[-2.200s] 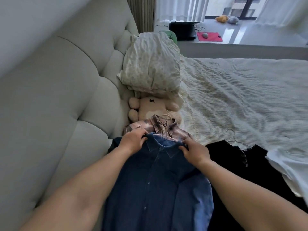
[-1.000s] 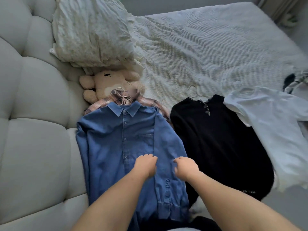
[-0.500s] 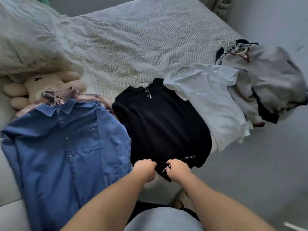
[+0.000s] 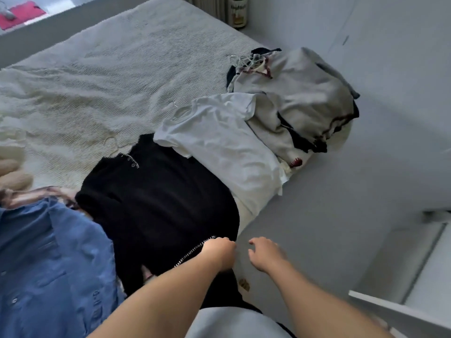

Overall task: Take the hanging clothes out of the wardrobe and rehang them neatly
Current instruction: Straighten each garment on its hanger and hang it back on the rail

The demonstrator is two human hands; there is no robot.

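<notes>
Clothes on hangers lie side by side on the bed (image 4: 97, 69). A blue denim shirt (image 4: 48, 264) is at the left, over a plaid shirt (image 4: 31, 193). Beside it lies a black knit top (image 4: 158, 203), its wire hanger hook (image 4: 112, 142) showing above the collar. A white T-shirt (image 4: 219, 147) overlaps the black top's right shoulder. My left hand (image 4: 219, 252) is curled on the black top's stitched hem at its right corner. My right hand (image 4: 266, 252) hovers just right of it, fingers loosely bent, holding nothing.
A heap of grey and dark clothes (image 4: 297, 93) with several hangers (image 4: 244, 61) sits at the bed's right edge. A plush toy (image 4: 14, 176) peeks in at the left. Grey floor (image 4: 341, 215) lies to the right, and a white furniture edge (image 4: 402, 315) is at the lower right.
My hands left the blue shirt's collar, slid down it, then moved right to the black top's hem. My view swung right, and my right hand has come off the hem.
</notes>
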